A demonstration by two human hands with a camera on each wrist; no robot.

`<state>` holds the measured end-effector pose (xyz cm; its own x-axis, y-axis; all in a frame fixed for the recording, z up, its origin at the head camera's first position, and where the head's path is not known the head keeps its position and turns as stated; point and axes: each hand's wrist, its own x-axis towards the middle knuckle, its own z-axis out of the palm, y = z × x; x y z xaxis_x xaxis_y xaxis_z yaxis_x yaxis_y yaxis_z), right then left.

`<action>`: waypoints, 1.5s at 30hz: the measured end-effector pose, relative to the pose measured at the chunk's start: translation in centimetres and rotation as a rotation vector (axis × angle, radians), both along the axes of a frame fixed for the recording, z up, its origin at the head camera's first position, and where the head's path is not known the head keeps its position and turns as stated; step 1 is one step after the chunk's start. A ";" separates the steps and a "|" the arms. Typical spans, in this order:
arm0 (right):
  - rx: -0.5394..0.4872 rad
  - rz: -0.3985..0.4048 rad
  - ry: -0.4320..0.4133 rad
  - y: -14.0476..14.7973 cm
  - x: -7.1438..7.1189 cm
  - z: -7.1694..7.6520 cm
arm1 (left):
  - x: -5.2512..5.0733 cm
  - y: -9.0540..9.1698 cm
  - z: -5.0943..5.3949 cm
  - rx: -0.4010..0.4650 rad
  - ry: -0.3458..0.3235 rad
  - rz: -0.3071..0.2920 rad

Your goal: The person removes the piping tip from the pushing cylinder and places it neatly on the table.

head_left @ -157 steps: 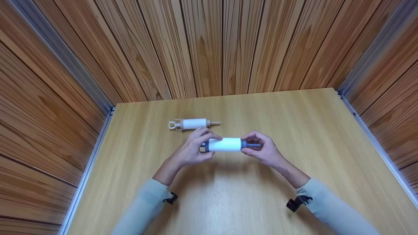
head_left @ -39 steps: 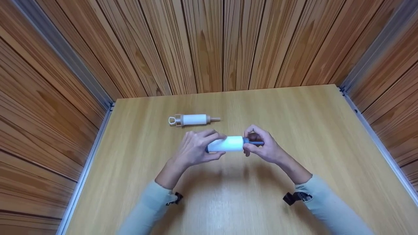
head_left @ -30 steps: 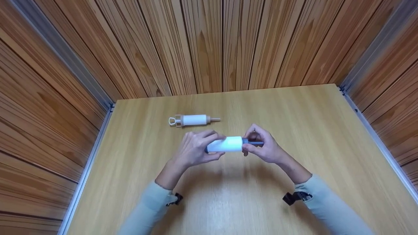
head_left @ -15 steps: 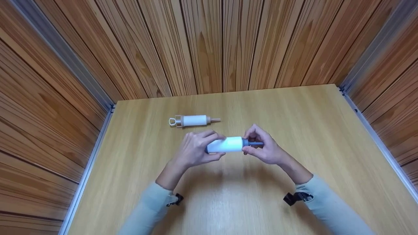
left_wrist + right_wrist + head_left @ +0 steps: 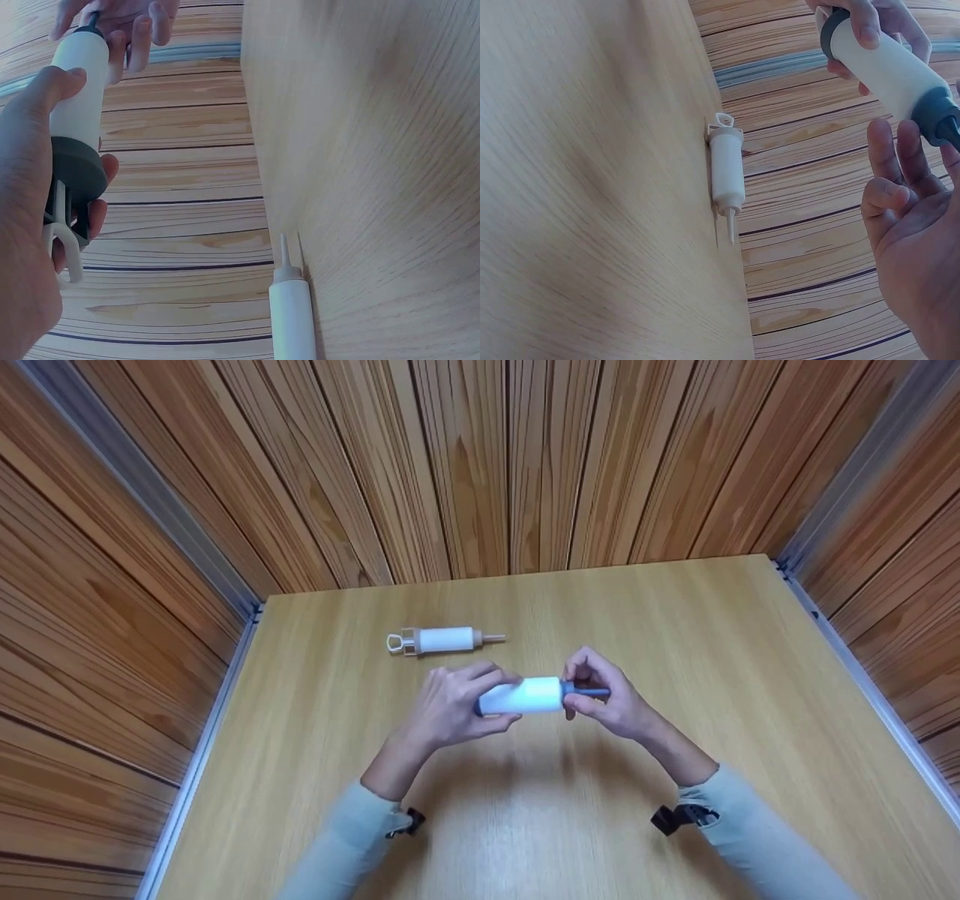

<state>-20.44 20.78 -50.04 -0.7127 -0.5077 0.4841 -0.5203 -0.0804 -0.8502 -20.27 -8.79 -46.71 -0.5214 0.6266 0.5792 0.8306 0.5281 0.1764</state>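
A white tube with dark blue-grey end caps (image 5: 529, 695) is held level above the table, its thin nozzle (image 5: 592, 691) pointing right. The left hand (image 5: 450, 706) grips its left part, thumb below and fingers over the top; in the left wrist view a white hook-shaped handle (image 5: 69, 251) sticks out by the palm. At the nozzle end, the right hand (image 5: 609, 701) pinches the collar with thumb and fingers. In the right wrist view the dark cap (image 5: 934, 112) lies at the right hand's fingertips (image 5: 906, 133), partly cut off by the frame.
A second white tube with beige ends (image 5: 446, 640) lies on the wooden table (image 5: 675, 660) behind the hands, ring handle at left, nozzle at right. Wood-plank walls (image 5: 480, 472) stand at the back and both sides, with metal rails (image 5: 199, 765) along the table's sides.
Compared with the oldest frame, the left hand sits further over the held tube, hiding its left end cap. The right hand has kept to the nozzle end, its fingers shifting slightly around the collar.
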 end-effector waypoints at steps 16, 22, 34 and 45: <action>0.012 -0.004 0.029 -0.1 0.0 0.0 | 0.1 -0.3 -0.1 0.001 -0.021 0.009; 0.028 -0.005 0.044 0.0 0.1 0.0 | 0.3 -0.3 -0.1 0.007 -0.025 0.007; -0.030 0.007 -0.032 -0.2 0.0 0.0 | 0.2 0.0 -0.1 0.005 0.011 0.003; -0.057 0.016 -0.003 -0.2 0.0 0.1 | 0.3 0.1 0.2 -0.010 0.002 -0.002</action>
